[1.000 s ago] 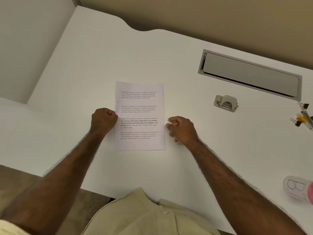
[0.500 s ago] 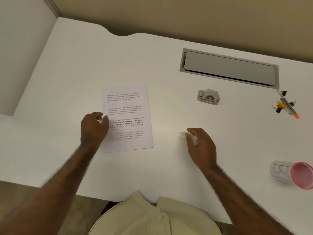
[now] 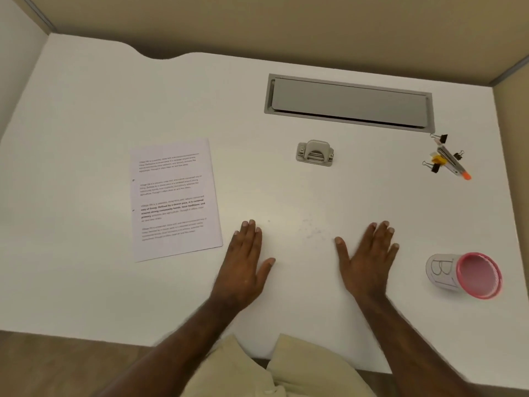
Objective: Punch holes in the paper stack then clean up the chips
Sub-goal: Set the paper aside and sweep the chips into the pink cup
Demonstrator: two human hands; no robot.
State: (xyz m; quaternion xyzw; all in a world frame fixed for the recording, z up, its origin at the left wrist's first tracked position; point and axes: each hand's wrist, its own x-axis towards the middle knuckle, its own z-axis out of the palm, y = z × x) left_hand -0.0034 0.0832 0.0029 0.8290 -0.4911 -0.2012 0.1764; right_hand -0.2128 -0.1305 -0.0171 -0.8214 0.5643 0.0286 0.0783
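A printed paper stack [image 3: 175, 199] lies flat on the white desk [image 3: 86, 110], left of centre, with two small holes at its left edge. The grey hole punch [image 3: 315, 153] stands farther back near the middle. Small white paper chips [image 3: 312, 230] are scattered on the desk between my hands. My left hand [image 3: 246, 262] lies flat, fingers straight, just right of the paper. My right hand [image 3: 369, 262] lies flat too, fingers spread, right of the chips. Neither hand holds anything.
A pink-rimmed cup [image 3: 465, 275] lies on its side at the right. Binder clips and an orange-tipped marker [image 3: 448, 161] lie at the back right. A grey cable-tray lid [image 3: 347, 101] is set into the desk's rear. Partition walls surround the desk.
My left hand let go of the paper's left edge and moved right of the stack. Both hands opened flat on the desk on either side of the chips. The view shifted right.
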